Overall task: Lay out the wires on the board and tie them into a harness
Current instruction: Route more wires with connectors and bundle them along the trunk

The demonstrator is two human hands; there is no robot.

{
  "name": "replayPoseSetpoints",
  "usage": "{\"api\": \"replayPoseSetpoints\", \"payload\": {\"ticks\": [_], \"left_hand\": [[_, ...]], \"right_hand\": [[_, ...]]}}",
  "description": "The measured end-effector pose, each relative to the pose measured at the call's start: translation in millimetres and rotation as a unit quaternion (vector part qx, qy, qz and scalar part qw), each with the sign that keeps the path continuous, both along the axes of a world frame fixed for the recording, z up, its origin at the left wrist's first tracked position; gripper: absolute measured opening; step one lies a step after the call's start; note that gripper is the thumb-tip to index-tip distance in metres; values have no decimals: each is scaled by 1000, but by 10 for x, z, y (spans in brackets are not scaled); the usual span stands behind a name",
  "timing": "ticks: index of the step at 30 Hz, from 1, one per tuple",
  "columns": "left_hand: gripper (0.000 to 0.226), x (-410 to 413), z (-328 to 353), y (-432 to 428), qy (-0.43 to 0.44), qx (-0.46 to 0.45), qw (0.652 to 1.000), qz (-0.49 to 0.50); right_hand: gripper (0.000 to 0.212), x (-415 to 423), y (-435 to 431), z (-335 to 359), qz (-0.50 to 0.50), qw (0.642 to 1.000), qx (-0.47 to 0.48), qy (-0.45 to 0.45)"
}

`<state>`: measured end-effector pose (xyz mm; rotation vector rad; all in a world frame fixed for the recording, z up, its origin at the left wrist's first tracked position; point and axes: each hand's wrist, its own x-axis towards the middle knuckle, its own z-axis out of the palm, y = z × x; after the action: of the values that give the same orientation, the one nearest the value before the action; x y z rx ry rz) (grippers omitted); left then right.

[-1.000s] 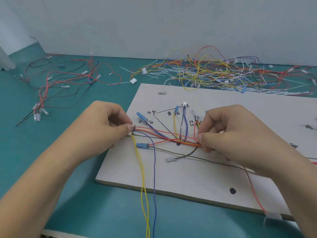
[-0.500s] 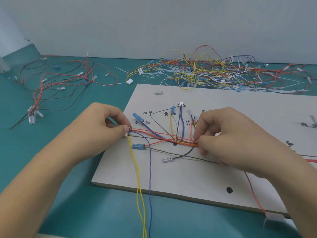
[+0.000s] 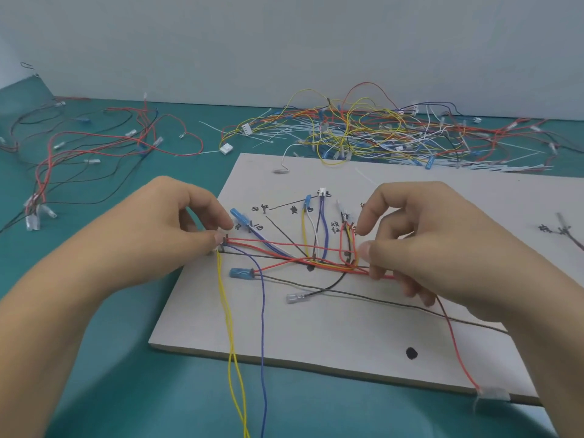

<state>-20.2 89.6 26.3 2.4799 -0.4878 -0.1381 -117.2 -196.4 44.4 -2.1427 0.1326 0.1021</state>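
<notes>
**Red, yellow and blue wires gathered on the board, not yet tied**

We read this as the laying-out step, just short of tying. The wires (image 3: pixel 316 262) lie on the grey board (image 3: pixel 347 327) and converge into a bundle that runs from its left edge towards the middle. Yellow and blue tails hang over its near edge onto the tabletop (image 3: pixel 110 390). Our left grip (image 3: pixel 164 229) is clamped, thumb against forefinger, on the bundle's end at the board's left edge. Our right grip (image 3: pixel 442 248) has thumb and forefinger apart, with the lower fingers curled at the red strands. We cannot tell whether they truly hold. The next move, we judge, calls for keeping the bundle taut and fetching a tie. What look like white cable ties (image 3: pixel 512 167) lie by the tabletop's far edge.
</notes>
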Motion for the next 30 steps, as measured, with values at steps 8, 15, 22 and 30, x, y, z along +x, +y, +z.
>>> {"api": "replayPoseSetpoints", "payload": {"ticks": [8,15,22,30], "left_hand": [[11,5,97,-444,-11,-5,988,-154],[6,156,130,-927,49,80,955,-283],[8,171,59,-944,58,56,954,-289],[15,122,24,-921,45,54,959,-276]], "right_hand": [[14,7,-4,-49,23,997,-64,35],[14,30,-64,-76,26,996,-69,53],[16,30,-302,4,33,993,-69,90],[16,-33,-548,112,63,981,-138,124]]}}
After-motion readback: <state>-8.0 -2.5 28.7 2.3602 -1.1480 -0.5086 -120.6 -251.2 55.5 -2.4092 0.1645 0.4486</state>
